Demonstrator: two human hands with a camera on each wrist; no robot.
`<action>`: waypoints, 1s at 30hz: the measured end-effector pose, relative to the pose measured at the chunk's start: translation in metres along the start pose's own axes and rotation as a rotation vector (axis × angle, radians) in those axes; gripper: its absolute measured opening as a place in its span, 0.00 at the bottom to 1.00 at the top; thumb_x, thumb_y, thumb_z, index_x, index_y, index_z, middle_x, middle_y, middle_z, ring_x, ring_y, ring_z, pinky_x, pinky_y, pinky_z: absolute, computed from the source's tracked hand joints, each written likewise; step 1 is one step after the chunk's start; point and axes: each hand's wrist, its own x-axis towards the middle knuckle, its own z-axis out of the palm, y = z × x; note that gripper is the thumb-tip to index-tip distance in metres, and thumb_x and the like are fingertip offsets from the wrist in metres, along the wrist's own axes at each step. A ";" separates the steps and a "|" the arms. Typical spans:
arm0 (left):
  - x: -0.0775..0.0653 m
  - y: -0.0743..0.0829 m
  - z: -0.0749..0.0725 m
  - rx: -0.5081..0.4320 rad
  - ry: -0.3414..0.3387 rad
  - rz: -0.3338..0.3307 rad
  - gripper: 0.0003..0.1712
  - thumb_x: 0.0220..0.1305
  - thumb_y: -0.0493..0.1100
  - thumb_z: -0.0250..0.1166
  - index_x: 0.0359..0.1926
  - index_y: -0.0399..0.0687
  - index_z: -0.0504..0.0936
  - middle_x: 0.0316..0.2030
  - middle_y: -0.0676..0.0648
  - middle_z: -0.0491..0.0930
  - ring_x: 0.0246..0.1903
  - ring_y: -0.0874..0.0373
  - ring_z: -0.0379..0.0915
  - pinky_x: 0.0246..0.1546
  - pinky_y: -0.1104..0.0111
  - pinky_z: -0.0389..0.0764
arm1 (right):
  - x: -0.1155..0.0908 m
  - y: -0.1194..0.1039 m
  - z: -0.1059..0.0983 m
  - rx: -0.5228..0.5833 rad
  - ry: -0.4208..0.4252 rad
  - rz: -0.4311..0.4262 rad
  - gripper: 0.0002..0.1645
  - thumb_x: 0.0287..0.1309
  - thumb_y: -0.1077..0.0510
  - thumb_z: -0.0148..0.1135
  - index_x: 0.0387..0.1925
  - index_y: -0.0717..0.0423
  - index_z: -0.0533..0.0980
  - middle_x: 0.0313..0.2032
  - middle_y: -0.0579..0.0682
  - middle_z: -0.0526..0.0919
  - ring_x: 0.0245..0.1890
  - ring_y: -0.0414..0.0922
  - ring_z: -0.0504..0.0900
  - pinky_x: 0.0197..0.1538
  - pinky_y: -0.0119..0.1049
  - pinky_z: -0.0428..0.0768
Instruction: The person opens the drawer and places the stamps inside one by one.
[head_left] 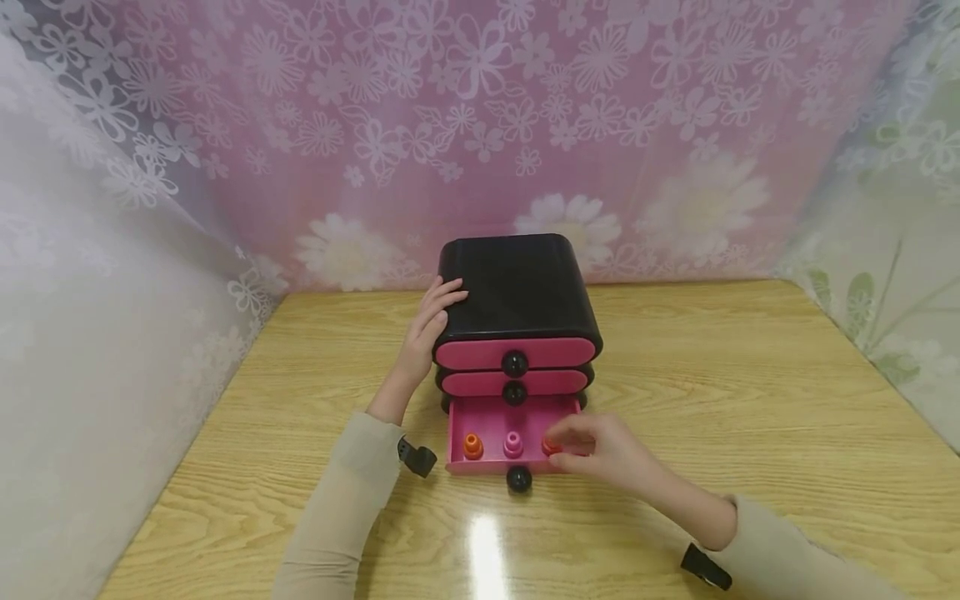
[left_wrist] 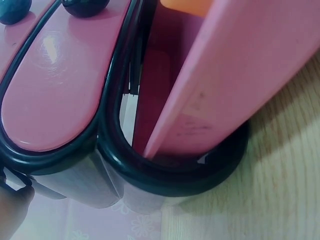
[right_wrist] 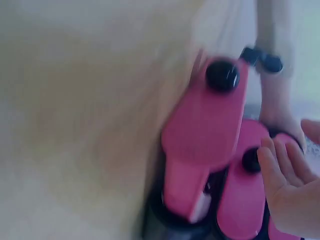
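Note:
A small black drawer chest [head_left: 517,279] with pink fronts stands on the table. Its bottom drawer [head_left: 487,408] is pulled out. Near the front of that drawer, an orange stepped peg [head_left: 472,447] and a pink stepped peg [head_left: 513,445] stand apart. At its right end my right hand [head_left: 603,450] pinches a red peg [head_left: 551,447], partly hidden by the fingers. That hand looks blurred in the right wrist view, where the peg does not show. My left hand [head_left: 429,329] rests against the chest's upper left side, fingers extended onto the top.
Two closed pink drawers with round black knobs [head_left: 514,363] sit above the pulled-out one. Another black knob [head_left: 519,478] juts from the bottom drawer's front. Behind the wood-grain table [head_left: 712,367] hangs a flowered curtain [head_left: 480,125], with pale cloth at both sides.

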 end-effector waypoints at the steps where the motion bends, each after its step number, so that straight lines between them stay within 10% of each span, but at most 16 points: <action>1: 0.001 0.005 0.001 0.000 -0.001 -0.005 0.21 0.61 0.31 0.37 0.51 0.21 0.67 0.58 0.29 0.57 0.64 0.41 0.34 0.62 0.57 0.38 | -0.001 0.001 0.002 0.080 -0.002 0.022 0.15 0.47 0.63 0.63 0.37 0.69 0.76 0.35 0.60 0.80 0.37 0.52 0.79 0.40 0.36 0.77; 30: 0.002 0.024 0.002 0.030 -0.017 -0.028 0.21 0.59 0.29 0.37 0.50 0.19 0.65 0.57 0.26 0.56 0.63 0.37 0.34 0.61 0.55 0.38 | -0.021 0.015 0.046 0.643 -0.224 0.456 0.31 0.53 0.60 0.58 0.50 0.83 0.62 0.41 0.61 0.77 0.42 0.52 0.78 0.46 0.43 0.74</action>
